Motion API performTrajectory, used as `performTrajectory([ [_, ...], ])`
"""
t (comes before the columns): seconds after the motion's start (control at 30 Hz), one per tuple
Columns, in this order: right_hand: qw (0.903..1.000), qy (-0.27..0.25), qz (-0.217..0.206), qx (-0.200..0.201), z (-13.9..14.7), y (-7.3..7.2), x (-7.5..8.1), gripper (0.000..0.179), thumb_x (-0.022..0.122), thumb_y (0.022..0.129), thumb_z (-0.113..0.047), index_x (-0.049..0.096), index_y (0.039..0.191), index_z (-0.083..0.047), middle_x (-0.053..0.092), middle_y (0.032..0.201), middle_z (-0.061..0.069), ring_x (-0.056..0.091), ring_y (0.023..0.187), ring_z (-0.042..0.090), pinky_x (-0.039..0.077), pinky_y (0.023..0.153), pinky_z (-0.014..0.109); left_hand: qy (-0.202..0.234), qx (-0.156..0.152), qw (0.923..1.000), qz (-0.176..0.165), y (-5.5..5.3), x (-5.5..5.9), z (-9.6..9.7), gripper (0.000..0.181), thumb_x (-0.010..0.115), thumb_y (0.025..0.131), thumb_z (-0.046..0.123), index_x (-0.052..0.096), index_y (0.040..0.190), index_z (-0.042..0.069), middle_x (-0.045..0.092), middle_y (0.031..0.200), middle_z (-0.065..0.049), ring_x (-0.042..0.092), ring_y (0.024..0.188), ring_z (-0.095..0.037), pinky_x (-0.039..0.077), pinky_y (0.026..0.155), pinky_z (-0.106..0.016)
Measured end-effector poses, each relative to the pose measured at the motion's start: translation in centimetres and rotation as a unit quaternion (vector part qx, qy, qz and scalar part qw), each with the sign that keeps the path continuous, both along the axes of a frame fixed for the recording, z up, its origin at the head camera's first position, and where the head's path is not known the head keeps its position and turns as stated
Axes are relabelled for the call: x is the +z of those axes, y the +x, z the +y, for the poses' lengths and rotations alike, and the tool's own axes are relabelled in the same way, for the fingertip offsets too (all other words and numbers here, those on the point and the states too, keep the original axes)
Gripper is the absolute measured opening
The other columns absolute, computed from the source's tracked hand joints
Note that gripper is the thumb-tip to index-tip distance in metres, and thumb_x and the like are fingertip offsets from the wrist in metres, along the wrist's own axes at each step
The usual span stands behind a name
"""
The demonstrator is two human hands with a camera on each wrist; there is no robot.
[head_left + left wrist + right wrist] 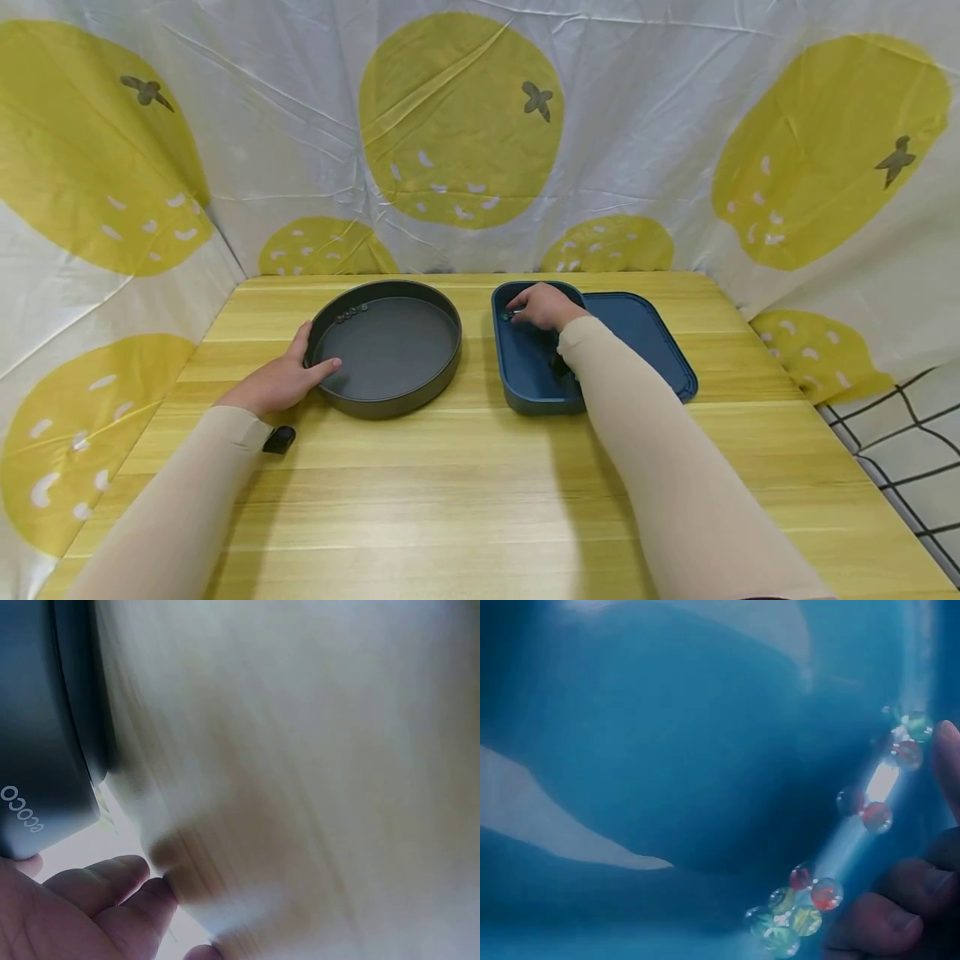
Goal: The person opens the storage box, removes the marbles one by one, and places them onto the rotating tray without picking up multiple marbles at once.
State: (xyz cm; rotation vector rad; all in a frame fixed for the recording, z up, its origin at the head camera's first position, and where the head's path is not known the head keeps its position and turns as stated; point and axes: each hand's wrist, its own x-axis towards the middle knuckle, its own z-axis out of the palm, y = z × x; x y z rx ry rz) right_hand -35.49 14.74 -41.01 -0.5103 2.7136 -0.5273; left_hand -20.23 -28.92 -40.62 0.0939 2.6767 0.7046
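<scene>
A round dark grey pan point(390, 358) stands left of centre, a short row of small marbles point(351, 313) along its back left edge. My left hand point(281, 379) holds its left rim, thumb over the edge and fingers along the outside. The left wrist view shows its dark wall with pale lettering point(22, 810) beside the fingers point(97, 881). My right hand point(547, 307) reaches into the deep blue container point(540, 406). In the right wrist view several clear, coloured marbles point(806, 919) lie along its edge, with thumb and fingers point(885, 926) apart beside them.
A flat blue lid or tray point(633, 329) lies right of the blue container, partly behind my right forearm. Both vessels stand near the back of the wooden table point(427, 500). A white curtain with yellow fruit prints point(461, 121) hangs behind and at the sides.
</scene>
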Motion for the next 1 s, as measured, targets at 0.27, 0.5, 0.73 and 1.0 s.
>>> performTrajectory([
  [0.27,0.9997,0.014,0.016,0.01,-0.4,-0.3,-0.8,0.034,0.068,0.104,-0.02,0.073,0.137,-0.012,0.067,0.145,0.011,0.059,0.137,0.033,0.048,0.114,0.048,0.005,0.001,1.0,0.001,-0.2,-0.3,-0.1,0.109,0.042,0.105,0.069,-0.026,0.164,0.008,0.012,0.167,-0.041,0.046,0.141,-0.06,0.042,0.111,-0.068],
  [0.5,0.9995,0.023,0.018,0.014,-1.3,0.1,-0.7,0.032,0.068,0.104,-0.02,0.074,0.134,-0.012,0.069,0.141,0.01,0.062,0.133,0.032,0.05,0.111,0.047,0.008,0.002,1.0,0.004,-0.3,-0.3,-0.2,0.109,0.043,0.105,0.069,-0.026,0.165,0.009,0.014,0.167,-0.042,0.045,0.141,-0.061,0.041,0.111,-0.068],
  [0.73,0.9994,0.027,0.012,0.017,-1.7,0.0,-0.9,0.03,0.069,0.104,-0.02,0.076,0.131,-0.011,0.073,0.136,0.01,0.066,0.127,0.031,0.053,0.106,0.045,0.005,0.0,1.0,0.005,-0.3,-0.4,-0.3,0.109,0.043,0.105,0.069,-0.026,0.164,0.008,0.015,0.166,-0.042,0.046,0.141,-0.06,0.042,0.11,-0.068],
  [1.0,0.9995,0.022,0.015,0.02,-2.0,-0.1,-1.1,0.028,0.07,0.103,-0.02,0.077,0.127,-0.009,0.075,0.131,0.011,0.068,0.122,0.03,0.054,0.104,0.045,0.004,0.002,1.0,0.0,-0.3,-0.3,-0.2,0.11,0.042,0.105,0.07,-0.026,0.164,0.008,0.014,0.167,-0.042,0.045,0.141,-0.06,0.041,0.111,-0.068],
])
